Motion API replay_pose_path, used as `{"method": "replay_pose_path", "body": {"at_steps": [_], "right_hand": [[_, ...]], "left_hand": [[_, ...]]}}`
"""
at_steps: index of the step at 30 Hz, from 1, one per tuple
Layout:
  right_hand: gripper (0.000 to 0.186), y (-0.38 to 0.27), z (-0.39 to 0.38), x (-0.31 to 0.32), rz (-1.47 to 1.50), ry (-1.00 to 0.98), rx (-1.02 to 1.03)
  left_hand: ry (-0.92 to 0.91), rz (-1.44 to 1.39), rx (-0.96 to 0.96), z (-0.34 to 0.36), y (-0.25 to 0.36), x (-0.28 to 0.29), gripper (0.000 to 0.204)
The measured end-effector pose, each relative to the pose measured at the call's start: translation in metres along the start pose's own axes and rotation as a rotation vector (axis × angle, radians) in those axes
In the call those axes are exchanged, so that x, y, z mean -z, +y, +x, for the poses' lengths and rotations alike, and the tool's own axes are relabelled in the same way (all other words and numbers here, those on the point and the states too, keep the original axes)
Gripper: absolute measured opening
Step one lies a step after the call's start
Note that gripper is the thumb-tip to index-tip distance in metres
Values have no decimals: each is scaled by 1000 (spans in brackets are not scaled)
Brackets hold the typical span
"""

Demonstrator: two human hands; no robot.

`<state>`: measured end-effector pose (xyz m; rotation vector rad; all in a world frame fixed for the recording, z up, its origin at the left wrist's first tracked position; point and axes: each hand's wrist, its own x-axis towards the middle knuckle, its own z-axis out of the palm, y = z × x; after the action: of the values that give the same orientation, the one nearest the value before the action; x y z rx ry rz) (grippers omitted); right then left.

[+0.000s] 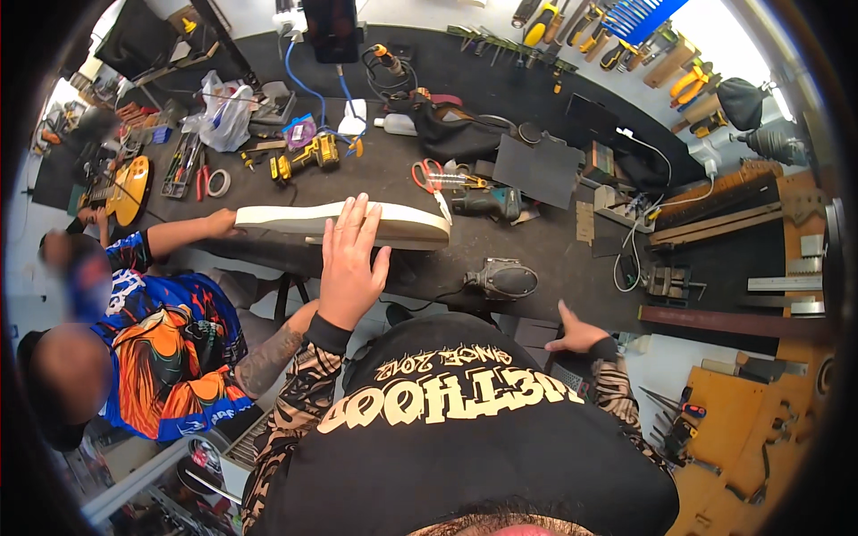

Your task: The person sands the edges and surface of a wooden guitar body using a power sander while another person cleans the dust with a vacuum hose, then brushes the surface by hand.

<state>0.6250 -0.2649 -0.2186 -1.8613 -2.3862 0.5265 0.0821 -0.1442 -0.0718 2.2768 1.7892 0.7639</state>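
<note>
A pale wooden guitar body [411,234], as its curved outline suggests, stands on edge at the near side of the dark workbench. My left hand [353,268] lies against it, fingers stretched out and pointing away from me. At its left end another person's hand [221,223] touches the wood. My right hand [579,330] is off to the right by the bench's front edge, thumb spread and holding nothing visible; some of its fingers are hidden. Between that hand and the wood, a grey and black power sander [505,279] rests on the bench.
Behind the wood lie red-handled scissors [429,176], a teal power tool [492,204] and a yellow cordless drill [307,161]. A person in a colourful shirt [170,348] sits close on my left. A small vise [672,282] and white cables [633,259] are at right.
</note>
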Motion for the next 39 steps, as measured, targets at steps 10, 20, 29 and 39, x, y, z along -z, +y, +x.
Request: {"method": "replay_pose_path", "body": {"at_steps": [10,20,29,39], "right_hand": [[45,-47,192,94,191,309,151],[42,-69,558,60,-343,201,150],[17,-99,540,99,-148,342,587],[16,-119,480,224,-29,786,653]], "left_hand": [[6,84,90,15,14,5,70],[89,-5,168,-34,122,-4,57],[126,-6,586,-117,143,-19,51],[25,-63,442,-84,142,-30,52]]}}
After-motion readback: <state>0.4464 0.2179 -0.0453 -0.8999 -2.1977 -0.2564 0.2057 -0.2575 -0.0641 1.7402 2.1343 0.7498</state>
